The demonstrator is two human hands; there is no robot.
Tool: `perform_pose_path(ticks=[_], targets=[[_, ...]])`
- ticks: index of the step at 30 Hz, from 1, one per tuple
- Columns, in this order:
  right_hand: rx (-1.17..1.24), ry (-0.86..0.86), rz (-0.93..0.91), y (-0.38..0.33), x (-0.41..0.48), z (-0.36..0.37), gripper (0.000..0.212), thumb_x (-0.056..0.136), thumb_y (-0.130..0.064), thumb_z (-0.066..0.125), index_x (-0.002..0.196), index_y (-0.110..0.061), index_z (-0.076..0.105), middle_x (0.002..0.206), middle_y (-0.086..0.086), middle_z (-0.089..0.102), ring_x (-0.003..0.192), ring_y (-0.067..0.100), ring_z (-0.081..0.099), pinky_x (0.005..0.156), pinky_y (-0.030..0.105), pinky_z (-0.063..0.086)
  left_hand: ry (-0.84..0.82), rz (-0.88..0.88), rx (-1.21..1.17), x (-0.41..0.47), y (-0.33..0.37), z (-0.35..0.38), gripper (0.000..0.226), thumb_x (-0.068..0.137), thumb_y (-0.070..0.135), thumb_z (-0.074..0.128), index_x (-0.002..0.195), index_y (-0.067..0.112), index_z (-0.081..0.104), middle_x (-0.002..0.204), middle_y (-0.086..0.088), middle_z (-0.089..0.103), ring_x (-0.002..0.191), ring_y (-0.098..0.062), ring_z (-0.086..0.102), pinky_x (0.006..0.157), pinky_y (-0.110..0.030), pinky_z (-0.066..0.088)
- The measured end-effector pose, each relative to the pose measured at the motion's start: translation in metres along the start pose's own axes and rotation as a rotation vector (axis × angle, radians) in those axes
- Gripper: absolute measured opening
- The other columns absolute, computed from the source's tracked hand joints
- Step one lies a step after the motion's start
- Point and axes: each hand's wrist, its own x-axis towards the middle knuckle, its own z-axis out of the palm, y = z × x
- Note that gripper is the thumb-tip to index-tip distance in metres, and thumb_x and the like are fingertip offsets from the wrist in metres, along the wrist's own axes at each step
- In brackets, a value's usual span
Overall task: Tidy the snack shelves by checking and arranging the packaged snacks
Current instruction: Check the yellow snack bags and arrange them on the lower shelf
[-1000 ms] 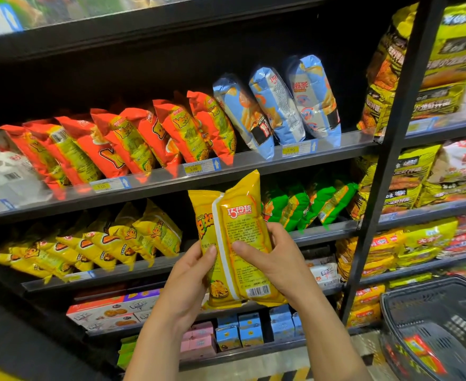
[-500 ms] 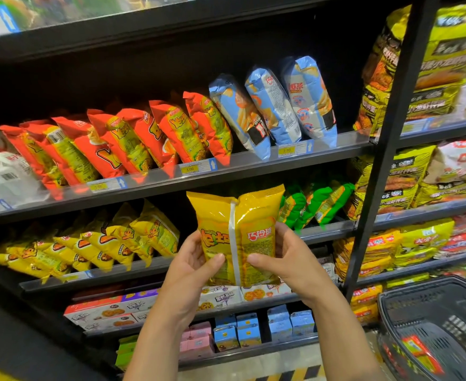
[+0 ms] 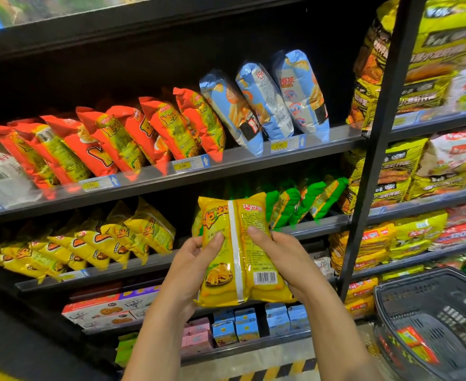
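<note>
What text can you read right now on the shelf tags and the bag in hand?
"3.00": the middle price tag, below the red snack bags.
"2.90": the right price tag, below the blue chip bags.
The left price tag: blurred, unreadable.
Back of the yellow snack bag, held by the left hand and right hand: fine print and barcode digits too small; red logo not legible.

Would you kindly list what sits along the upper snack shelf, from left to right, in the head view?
white bags → red-orange snack bags → blue snack bags → black shelf post → yellow-green noodle packs
</note>
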Motion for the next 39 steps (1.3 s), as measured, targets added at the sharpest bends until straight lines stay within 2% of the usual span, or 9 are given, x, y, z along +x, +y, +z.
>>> perform_pose_path(ticks=[7,11,15,18,21,25,30,35,39], targets=[[0.191,-0.051,0.120,0.003,0.004,0.006,0.075,0.078,-0.062,0.084,0.134,-0.016,0.063,0.117,0.007,0.079,0.108,0.027,0.077,0.104,0.054,0.056,-0.013,0.005,-0.030,-0.001,0.000,0.001,0.050,0.088,0.036,0.074,0.130,0.013,0.061,0.114,-0.011,0.080,0.103,-0.031,0.078,0.085,-0.048,0.062],[0.247,-0.091,0.080,0.003,0.004,0.006,0.048,0.096,-0.039,0.071,0.138,-0.019,0.059,0.122,0.006,0.078,0.112,0.026,0.075,0.104,0.055,0.056,-0.010,0.064,-0.005,-0.001,-0.003,-0.003,0.050,0.086,0.030,0.074,0.133,0.017,0.061,0.120,-0.004,0.078,0.106,-0.022,0.078,0.081,-0.038,0.064],[0.229,-0.118,0.023,0.009,0.008,0.004,0.043,0.097,-0.033,0.069,0.137,-0.020,0.061,0.125,0.004,0.077,0.116,0.025,0.074,0.105,0.054,0.055,-0.067,-0.020,0.040,-0.001,-0.005,-0.012,0.056,0.086,0.036,0.074,0.139,0.024,0.059,0.126,0.000,0.077,0.116,-0.022,0.074,0.104,-0.052,0.055],[0.207,-0.134,0.039,0.017,0.018,0.006,0.048,0.092,-0.035,0.073,0.136,-0.017,0.063,0.126,0.007,0.076,0.117,0.027,0.073,0.106,0.055,0.054,-0.073,-0.047,0.078,-0.001,-0.008,-0.020,0.051,0.085,0.036,0.074,0.133,0.025,0.064,0.124,-0.001,0.078,0.114,-0.022,0.075,0.107,-0.053,0.052],[0.181,-0.129,0.049,0.028,0.030,0.015,0.052,0.090,-0.036,0.076,0.136,-0.014,0.063,0.126,0.006,0.076,0.118,0.025,0.072,0.106,0.052,0.055,0.019,-0.039,0.072,0.002,-0.012,-0.030,0.047,0.084,0.029,0.075,0.129,0.021,0.066,0.118,-0.002,0.080,0.107,-0.022,0.077,0.094,-0.046,0.057],[0.037,-0.052,0.053,0.035,0.049,0.036,0.060,0.091,-0.043,0.075,0.143,-0.020,0.053,0.126,-0.005,0.072,0.112,0.008,0.070,0.089,0.025,0.055,0.210,-0.058,0.070,0.019,-0.021,-0.055,0.035,0.093,0.017,0.077,0.126,0.018,0.067,0.113,-0.002,0.081,0.103,-0.024,0.078,0.084,-0.043,0.060],[-0.075,0.028,0.050,0.048,0.079,0.059,0.074,0.094,-0.045,0.074,0.154,-0.016,0.044,0.135,-0.003,0.064,0.118,0.011,0.062,0.106,0.038,0.052,0.432,-0.030,0.083,0.044,-0.031,-0.088,0.038,0.090,0.015,0.083,0.123,0.018,0.064,0.105,0.000,0.081,0.095,-0.019,0.079,0.082,-0.044,0.062],[-0.139,0.143,0.011,0.057,0.117,0.082,0.080,0.093,-0.049,0.074,0.158,-0.019,0.038,0.148,0.001,0.056,0.121,0.014,0.058,0.105,0.038,0.050,0.521,0.014,0.053,0.078,-0.035,-0.112,0.042,0.090,0.019,0.083,0.125,0.023,0.061,0.112,0.002,0.078,0.103,-0.020,0.075,0.094,-0.054,0.060],[-0.203,0.199,0.012,0.068,0.151,0.100,0.089,0.091,-0.056,0.073,0.161,-0.022,0.030,0.155,0.000,0.048,0.134,0.018,0.054,0.112,0.045,0.048,0.609,0.060,-0.005,0.118,-0.044,-0.119,0.061,0.088,0.020,0.085,0.139,0.020,0.053,0.120,-0.001,0.074,0.109,-0.023,0.072,0.098,-0.056,0.059]])
